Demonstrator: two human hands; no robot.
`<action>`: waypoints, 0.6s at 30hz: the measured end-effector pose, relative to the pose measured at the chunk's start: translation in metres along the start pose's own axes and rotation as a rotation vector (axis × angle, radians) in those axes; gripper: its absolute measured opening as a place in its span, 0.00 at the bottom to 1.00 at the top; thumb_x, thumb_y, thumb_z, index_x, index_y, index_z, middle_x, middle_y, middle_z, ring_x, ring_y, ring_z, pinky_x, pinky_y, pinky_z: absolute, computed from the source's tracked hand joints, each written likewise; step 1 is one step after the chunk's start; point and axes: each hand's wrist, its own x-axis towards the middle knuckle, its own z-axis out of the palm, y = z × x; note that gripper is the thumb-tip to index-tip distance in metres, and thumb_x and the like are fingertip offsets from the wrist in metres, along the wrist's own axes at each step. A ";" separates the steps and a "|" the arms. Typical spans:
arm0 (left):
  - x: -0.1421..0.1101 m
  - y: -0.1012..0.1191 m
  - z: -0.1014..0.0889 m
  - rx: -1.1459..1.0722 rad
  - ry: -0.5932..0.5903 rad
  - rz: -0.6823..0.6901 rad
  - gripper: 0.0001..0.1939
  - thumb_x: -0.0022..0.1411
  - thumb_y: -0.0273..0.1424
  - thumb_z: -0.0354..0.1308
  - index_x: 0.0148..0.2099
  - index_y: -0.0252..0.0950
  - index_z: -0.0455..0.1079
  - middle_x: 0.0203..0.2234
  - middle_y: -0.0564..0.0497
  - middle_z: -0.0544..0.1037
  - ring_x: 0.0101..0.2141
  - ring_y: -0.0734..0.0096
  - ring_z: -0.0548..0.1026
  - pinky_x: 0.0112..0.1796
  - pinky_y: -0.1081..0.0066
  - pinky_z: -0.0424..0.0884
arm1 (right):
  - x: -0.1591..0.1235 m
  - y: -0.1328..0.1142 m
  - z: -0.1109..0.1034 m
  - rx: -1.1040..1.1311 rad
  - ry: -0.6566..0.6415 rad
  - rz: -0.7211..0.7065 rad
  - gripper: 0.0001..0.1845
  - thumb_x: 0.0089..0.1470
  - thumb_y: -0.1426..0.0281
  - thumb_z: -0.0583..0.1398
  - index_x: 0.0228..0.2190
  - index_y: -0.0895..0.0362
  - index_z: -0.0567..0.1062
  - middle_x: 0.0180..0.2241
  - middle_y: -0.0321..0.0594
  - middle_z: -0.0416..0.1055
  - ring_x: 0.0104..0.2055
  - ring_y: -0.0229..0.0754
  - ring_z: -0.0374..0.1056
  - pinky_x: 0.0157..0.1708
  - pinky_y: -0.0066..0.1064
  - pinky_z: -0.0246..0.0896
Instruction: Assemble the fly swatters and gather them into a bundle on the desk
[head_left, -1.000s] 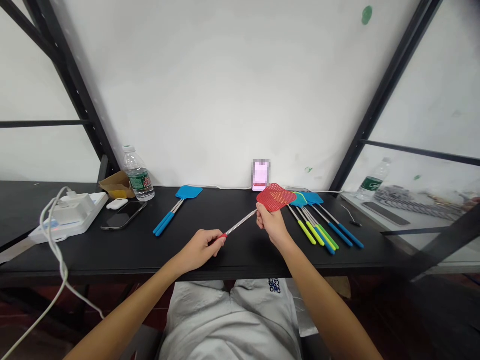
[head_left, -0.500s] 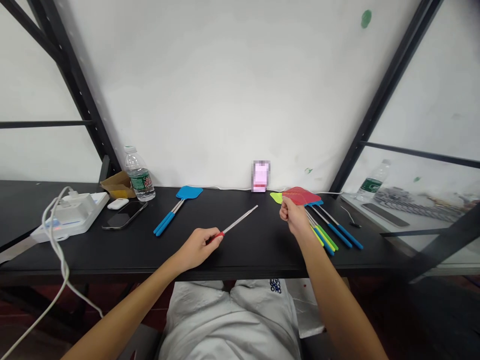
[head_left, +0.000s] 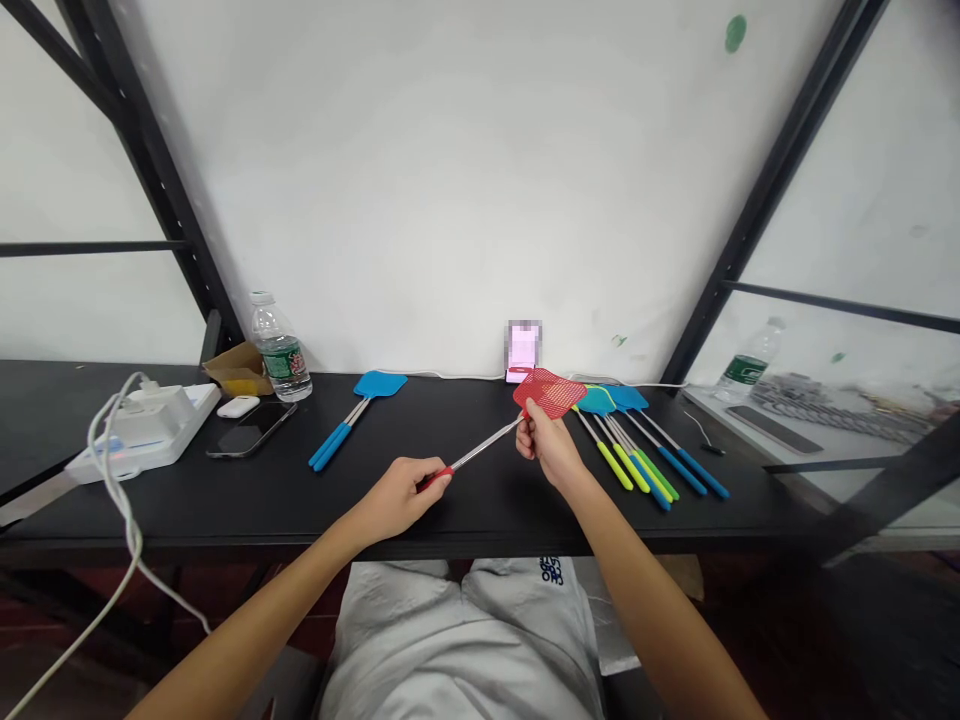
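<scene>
My left hand (head_left: 405,489) is closed around the red grip of a thin metal swatter rod (head_left: 484,449), which slants up to the right over the black table (head_left: 225,490). My right hand (head_left: 547,440) pinches a red mesh swatter head (head_left: 549,392) by its lower edge, right at the rod's far tip. Whether head and rod are joined I cannot tell. Just right of that hand lie several swatters (head_left: 637,450) with blue and green handles.
A blue swatter (head_left: 352,420) lies left of centre. Further left are a water bottle (head_left: 279,350), a dark phone (head_left: 249,430), a white earbud case (head_left: 235,406), a cardboard box (head_left: 236,368) and a white power strip (head_left: 139,428) with cable. A small pink screen (head_left: 523,350) stands at the wall.
My right hand went right to the swatter pile with the red head, leaving the rod bare, then came back and now holds the head at the rod's tip. My left hand stayed put.
</scene>
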 end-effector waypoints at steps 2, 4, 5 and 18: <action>0.000 0.000 0.000 0.005 0.002 -0.002 0.18 0.69 0.39 0.46 0.28 0.35 0.59 0.21 0.58 0.57 0.24 0.79 0.55 0.26 0.75 0.51 | 0.000 0.000 0.000 -0.021 0.007 -0.016 0.21 0.52 0.52 0.62 0.24 0.56 0.64 0.15 0.30 0.57 0.14 0.31 0.52 0.12 0.23 0.42; 0.000 0.000 0.000 0.009 0.005 -0.003 0.18 0.69 0.39 0.46 0.28 0.35 0.59 0.21 0.58 0.57 0.23 0.79 0.55 0.26 0.75 0.51 | -0.001 0.001 0.001 -0.044 0.022 -0.034 0.21 0.52 0.51 0.61 0.24 0.56 0.65 0.16 0.30 0.58 0.14 0.31 0.53 0.12 0.23 0.43; 0.000 0.000 0.000 0.010 0.007 -0.002 0.18 0.69 0.39 0.46 0.28 0.35 0.59 0.21 0.58 0.57 0.24 0.79 0.55 0.26 0.75 0.51 | -0.002 0.000 0.002 -0.056 0.027 -0.041 0.22 0.53 0.51 0.61 0.24 0.56 0.65 0.16 0.30 0.58 0.14 0.31 0.53 0.12 0.23 0.43; -0.001 0.006 0.005 -0.048 0.024 -0.026 0.18 0.69 0.39 0.46 0.28 0.35 0.57 0.22 0.58 0.56 0.25 0.79 0.55 0.27 0.75 0.51 | -0.007 0.000 0.016 -0.022 0.032 -0.095 0.21 0.54 0.51 0.59 0.26 0.55 0.65 0.15 0.29 0.58 0.14 0.31 0.54 0.13 0.24 0.45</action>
